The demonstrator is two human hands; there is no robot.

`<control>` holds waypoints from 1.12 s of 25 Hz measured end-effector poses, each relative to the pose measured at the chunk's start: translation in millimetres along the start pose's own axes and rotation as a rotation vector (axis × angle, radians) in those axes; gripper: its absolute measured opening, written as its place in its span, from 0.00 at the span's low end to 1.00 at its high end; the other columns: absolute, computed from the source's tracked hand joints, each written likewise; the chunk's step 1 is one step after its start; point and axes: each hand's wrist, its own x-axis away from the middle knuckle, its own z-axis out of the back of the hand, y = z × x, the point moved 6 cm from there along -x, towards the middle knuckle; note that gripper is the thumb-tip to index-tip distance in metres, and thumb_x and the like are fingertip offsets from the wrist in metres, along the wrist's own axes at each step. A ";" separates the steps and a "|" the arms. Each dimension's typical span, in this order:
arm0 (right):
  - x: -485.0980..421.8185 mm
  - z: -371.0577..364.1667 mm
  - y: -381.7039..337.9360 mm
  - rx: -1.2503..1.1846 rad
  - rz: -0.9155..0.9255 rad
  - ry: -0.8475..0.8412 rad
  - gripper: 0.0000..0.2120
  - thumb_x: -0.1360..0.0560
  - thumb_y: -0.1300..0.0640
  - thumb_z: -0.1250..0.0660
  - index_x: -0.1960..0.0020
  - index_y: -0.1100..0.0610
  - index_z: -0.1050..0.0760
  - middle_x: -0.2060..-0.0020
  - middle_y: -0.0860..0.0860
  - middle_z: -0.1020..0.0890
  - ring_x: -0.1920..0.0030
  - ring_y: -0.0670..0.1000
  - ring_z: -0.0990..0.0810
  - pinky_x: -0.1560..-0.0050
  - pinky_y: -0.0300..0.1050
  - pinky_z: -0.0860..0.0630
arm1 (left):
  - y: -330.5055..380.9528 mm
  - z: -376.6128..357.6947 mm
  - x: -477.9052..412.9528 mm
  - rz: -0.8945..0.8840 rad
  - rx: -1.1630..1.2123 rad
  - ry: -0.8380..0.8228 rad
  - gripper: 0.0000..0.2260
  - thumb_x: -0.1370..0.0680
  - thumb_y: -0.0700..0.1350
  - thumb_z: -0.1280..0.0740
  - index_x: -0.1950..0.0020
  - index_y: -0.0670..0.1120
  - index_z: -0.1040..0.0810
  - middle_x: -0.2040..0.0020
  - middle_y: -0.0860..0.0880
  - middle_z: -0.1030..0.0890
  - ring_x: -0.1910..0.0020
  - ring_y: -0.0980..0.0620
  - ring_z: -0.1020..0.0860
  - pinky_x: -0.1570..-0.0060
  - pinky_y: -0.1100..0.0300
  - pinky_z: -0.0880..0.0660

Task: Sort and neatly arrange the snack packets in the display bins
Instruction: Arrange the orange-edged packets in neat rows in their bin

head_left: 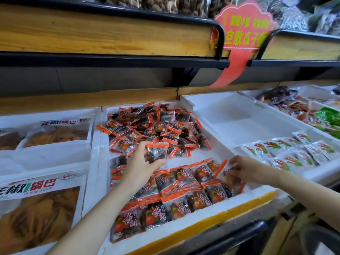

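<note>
A white foam bin [185, 103] holds many small red-and-dark snack packets. A loose heap of packets [156, 127] fills its far half. Neat rows of packets [184, 196] lie flat in the near half. My left hand [139, 168] holds one packet [157, 151] upright between thumb and fingers, just in front of the heap. My right hand [246, 168] pinches another packet [232, 178] at the right end of the rows, close to the bin's right wall.
Large bags of brown crisps [55, 133] fill the bin on the left. A foam bin on the right [239, 115] holds white-and-green packets [287, 151] at its near end. A black-edged wooden shelf [110, 59] overhangs the bins, with a red sign [244, 30].
</note>
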 end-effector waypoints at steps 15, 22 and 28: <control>16.3 2.8 -11.4 -0.099 0.144 0.130 0.25 0.24 0.56 0.35 0.30 0.56 0.39 0.38 0.52 0.27 0.42 0.50 0.26 0.42 0.40 0.27 | 26.6 -35.6 17.8 0.089 0.388 -0.270 0.10 0.18 0.41 0.41 0.40 0.52 0.25 0.44 0.55 0.19 0.43 0.59 0.22 0.39 0.60 0.28; 45.7 34.2 -83.8 -0.641 0.730 0.140 0.08 0.25 0.58 0.34 0.46 0.57 0.23 0.52 0.47 0.20 0.50 0.42 0.21 0.48 0.37 0.25 | 49.7 -92.2 37.7 0.276 0.750 -0.596 0.23 0.33 0.52 0.23 0.42 0.47 0.23 0.59 0.47 0.22 0.68 0.55 0.28 0.69 0.64 0.35; 36.2 44.9 -53.0 -0.651 0.541 0.353 0.06 0.25 0.58 0.33 0.60 0.56 0.23 0.70 0.46 0.20 0.68 0.43 0.22 0.62 0.41 0.23 | 56.1 -87.3 32.4 0.252 0.665 -0.409 0.10 0.23 0.41 0.31 0.45 0.39 0.26 0.50 0.42 0.18 0.57 0.46 0.17 0.56 0.53 0.19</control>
